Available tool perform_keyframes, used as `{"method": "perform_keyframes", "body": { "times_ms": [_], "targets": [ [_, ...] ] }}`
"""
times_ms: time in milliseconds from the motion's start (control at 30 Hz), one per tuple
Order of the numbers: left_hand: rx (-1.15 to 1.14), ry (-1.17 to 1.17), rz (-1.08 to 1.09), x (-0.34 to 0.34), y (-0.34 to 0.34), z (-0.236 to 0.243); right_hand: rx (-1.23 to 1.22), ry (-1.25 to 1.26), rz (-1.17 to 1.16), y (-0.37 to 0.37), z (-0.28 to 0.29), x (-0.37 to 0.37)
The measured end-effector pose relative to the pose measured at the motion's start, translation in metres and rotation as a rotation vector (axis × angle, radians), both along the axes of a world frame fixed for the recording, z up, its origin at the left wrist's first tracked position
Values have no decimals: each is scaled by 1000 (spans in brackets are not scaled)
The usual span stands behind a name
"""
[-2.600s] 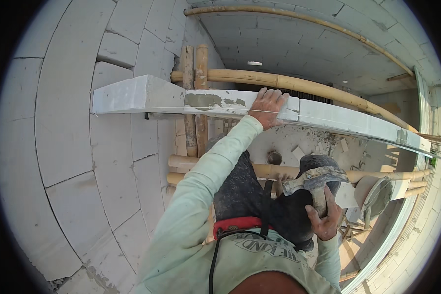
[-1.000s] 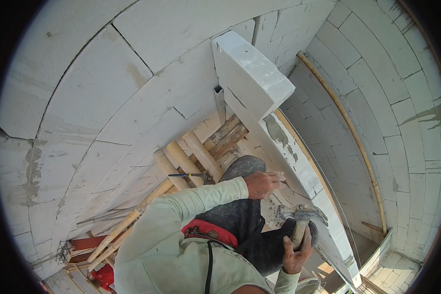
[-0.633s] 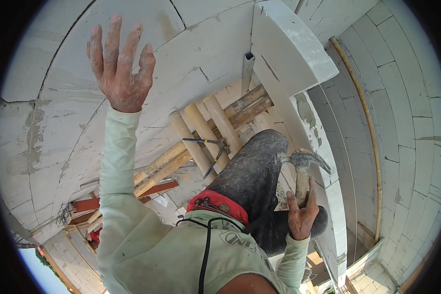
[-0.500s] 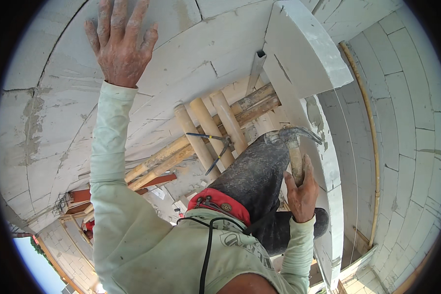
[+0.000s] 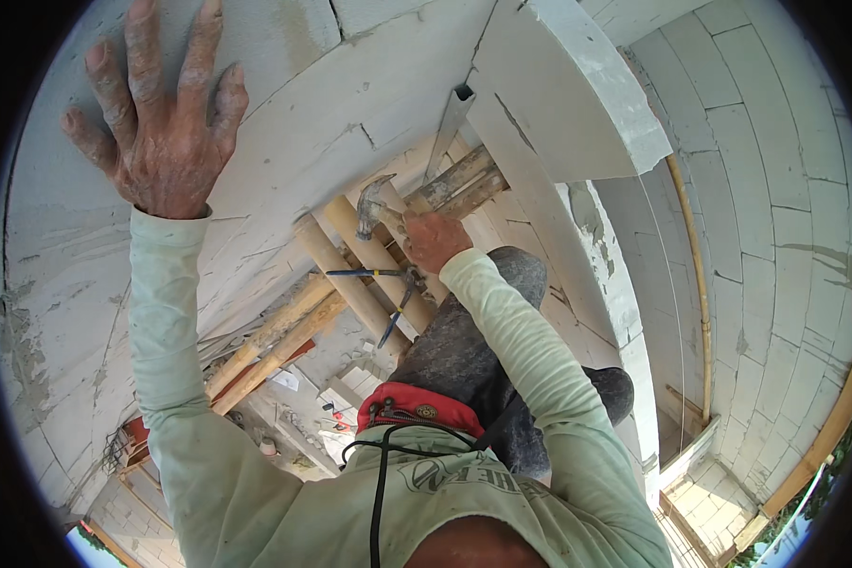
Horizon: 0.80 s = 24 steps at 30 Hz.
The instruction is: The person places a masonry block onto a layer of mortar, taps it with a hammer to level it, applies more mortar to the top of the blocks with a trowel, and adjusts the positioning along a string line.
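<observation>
My left hand (image 5: 168,142) lies flat with fingers spread against the pale block wall (image 5: 284,123) at the upper left. In my right hand (image 5: 434,239) is a claw hammer (image 5: 373,204), gripped by its handle, its metal head pointing left. The hammer hangs above several bamboo poles (image 5: 329,256) beside my knee. Just below it, pliers or pincers (image 5: 409,281) with blue-and-yellow handles rest spread across the poles. A dusty red pouch (image 5: 417,405) sits at my waist.
An upright light block wall edge (image 5: 625,104) juts out on the right, with a thin string (image 5: 667,256) hanging beside it. A bamboo pole (image 5: 696,284) leans farther right. Timber beams (image 5: 275,341) cross below, over a floor littered with debris (image 5: 341,393).
My right hand has carried the hammer leftward and up, from beside the right wall edge to over the bamboo poles. My left hand stays flat on the wall; the view has shifted.
</observation>
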<state>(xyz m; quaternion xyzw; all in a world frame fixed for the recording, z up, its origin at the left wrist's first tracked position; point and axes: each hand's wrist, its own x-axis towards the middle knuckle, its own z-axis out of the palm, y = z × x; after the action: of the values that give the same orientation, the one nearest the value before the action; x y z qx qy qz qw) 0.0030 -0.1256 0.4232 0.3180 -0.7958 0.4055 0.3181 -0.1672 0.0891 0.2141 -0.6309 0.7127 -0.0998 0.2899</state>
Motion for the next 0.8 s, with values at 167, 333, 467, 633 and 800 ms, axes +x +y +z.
{"method": "perform_keyframes", "body": {
  "times_ms": [167, 333, 467, 633, 800],
  "targets": [
    [-29, -16, 55, -12, 4, 1, 146, -65, 8, -26, -36, -7],
    [-10, -10, 53, -9, 6, 2, 278, -78, 82, -51, -69, 7],
    [-29, -39, 52, -11, 11, 3, 335, -38, 193, -57, -88, 6],
    [-59, -35, -26, -11, 11, 8, 402, -13, 171, -47, -114, 3],
    [-57, -50, -12, -5, 6, 4, 465, 233, 182, -43, -105, 19]
  ]
}}
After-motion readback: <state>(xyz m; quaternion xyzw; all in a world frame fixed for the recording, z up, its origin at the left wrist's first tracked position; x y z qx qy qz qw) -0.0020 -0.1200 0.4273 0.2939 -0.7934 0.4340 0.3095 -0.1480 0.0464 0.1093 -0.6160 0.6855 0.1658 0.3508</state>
